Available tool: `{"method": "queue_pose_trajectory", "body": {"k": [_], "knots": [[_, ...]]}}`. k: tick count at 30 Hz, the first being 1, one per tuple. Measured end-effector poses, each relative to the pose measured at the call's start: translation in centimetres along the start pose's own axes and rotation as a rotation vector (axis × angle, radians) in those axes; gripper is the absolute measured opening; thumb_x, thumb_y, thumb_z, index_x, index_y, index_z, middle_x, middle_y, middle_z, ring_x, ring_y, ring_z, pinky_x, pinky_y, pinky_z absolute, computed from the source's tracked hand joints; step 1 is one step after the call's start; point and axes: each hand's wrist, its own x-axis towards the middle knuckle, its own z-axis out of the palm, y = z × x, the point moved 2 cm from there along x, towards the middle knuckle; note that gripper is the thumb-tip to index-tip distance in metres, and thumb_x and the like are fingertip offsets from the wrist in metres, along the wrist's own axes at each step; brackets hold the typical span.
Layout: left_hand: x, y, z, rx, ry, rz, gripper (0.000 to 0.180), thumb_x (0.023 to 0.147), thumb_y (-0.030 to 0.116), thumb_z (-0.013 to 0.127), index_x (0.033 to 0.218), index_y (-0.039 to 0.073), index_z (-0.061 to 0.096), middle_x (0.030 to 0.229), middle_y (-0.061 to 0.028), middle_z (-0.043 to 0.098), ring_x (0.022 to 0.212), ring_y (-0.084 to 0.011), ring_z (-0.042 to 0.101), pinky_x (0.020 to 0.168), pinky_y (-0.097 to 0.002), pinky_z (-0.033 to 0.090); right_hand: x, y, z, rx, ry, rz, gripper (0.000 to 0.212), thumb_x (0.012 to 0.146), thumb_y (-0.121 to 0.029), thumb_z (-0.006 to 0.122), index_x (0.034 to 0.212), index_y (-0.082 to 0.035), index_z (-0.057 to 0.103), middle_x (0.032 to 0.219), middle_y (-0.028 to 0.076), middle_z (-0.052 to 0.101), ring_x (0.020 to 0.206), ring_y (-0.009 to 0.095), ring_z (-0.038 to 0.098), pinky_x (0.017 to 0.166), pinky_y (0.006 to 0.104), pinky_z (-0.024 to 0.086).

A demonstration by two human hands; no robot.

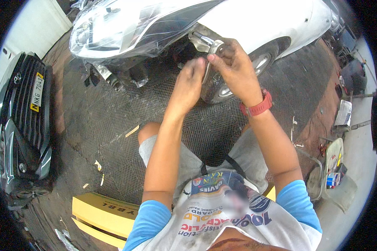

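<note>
Tape roll [216,47], pale and ring-shaped, sits up at the front corner of the white car [259,21], pinched in my right hand [234,67] between thumb and fingertips. My left hand [189,83] is just beside it, fingers drawn together, pinching a thin strip that runs down from the roll; whether the strip is tape or film edge I cannot tell. Both hands are raised in front of the car's front wheel [238,79]. Clear plastic sheeting [125,29] is draped over the car's nose and headlight. Red band [257,108] on my right wrist. I am sitting low, knees in grey shorts, on a dark patterned floor [109,121]. Black car grille [25,104] stands at far left, well apart. Yellow board [100,213] lies on the floor by my left side. At far right an open pale container [334,159] holds small items, one blue and white box [333,179] among them; the rest are too small to tell.
</note>
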Motion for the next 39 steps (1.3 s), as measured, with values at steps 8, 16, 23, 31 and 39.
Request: {"method": "queue_pose_trajectory", "body": {"k": [8, 16, 23, 31, 39], "knots": [[3.8, 0.4, 2.1, -0.681, 0.099, -0.168, 0.044, 0.104, 0.041, 0.059, 0.118, 0.000, 0.068, 0.108, -0.0087, 0.070, 0.098, -0.0169, 0.066, 0.086, -0.0322, 0.053, -0.3, -0.6, 0.6, -0.239, -0.006, -0.050, 0.046, 0.094, -0.013, 0.069, 0.129, 0.005, 0.043, 0.104, 0.023, 0.069, 0.089, 0.029, 0.070, 0.079, 0.0384, 0.054], [5.3, 0.3, 2.3, -0.905, 0.105, -0.299, 0.035, 0.095, 0.036, 0.073, 0.116, 0.008, 0.070, 0.105, -0.0013, 0.071, 0.092, -0.0175, 0.063, 0.084, -0.0294, 0.050, -0.4, -1.4, 1.1, -0.287, -0.032, -0.019, 0.046, 0.095, -0.002, 0.064, 0.131, 0.003, 0.036, 0.116, 0.026, 0.066, 0.103, 0.032, 0.070, 0.083, 0.0417, 0.056], [5.6, 0.2, 2.3, -0.903, 0.145, -0.239, 0.037, 0.090, 0.034, 0.079, 0.115, 0.007, 0.071, 0.109, -0.0034, 0.068, 0.098, -0.0189, 0.060, 0.094, -0.0372, 0.046, 0.7, -3.3, 0.1, -1.145, -0.188, -0.403, 0.048, 0.091, -0.001, 0.065, 0.132, -0.001, 0.041, 0.122, 0.024, 0.063, 0.104, 0.042, 0.067, 0.082, 0.0484, 0.057], [5.9, -0.1, 0.7, -0.916, -0.118, -0.286, 0.031, 0.098, 0.035, 0.068, 0.114, 0.008, 0.069, 0.098, -0.0054, 0.072, 0.085, -0.0196, 0.068, 0.074, -0.0328, 0.055, 0.8, -1.6, 1.6, 0.037, -0.107, 0.150, 0.050, 0.092, 0.000, 0.065, 0.134, -0.001, 0.038, 0.120, 0.028, 0.062, 0.104, 0.039, 0.067, 0.078, 0.0444, 0.058], [6.1, 0.6, 1.0, -0.758, 0.042, -0.227, 0.027, 0.099, 0.023, 0.069, 0.113, 0.000, 0.068, 0.102, -0.0075, 0.070, 0.093, -0.0183, 0.066, 0.090, -0.0360, 0.052, 1.2, -3.0, 0.0, -1.298, -0.233, -0.465, 0.053, 0.091, 0.003, 0.063, 0.135, -0.004, 0.034, 0.115, 0.026, 0.065, 0.090, 0.037, 0.071, 0.070, 0.0398, 0.060]]}}
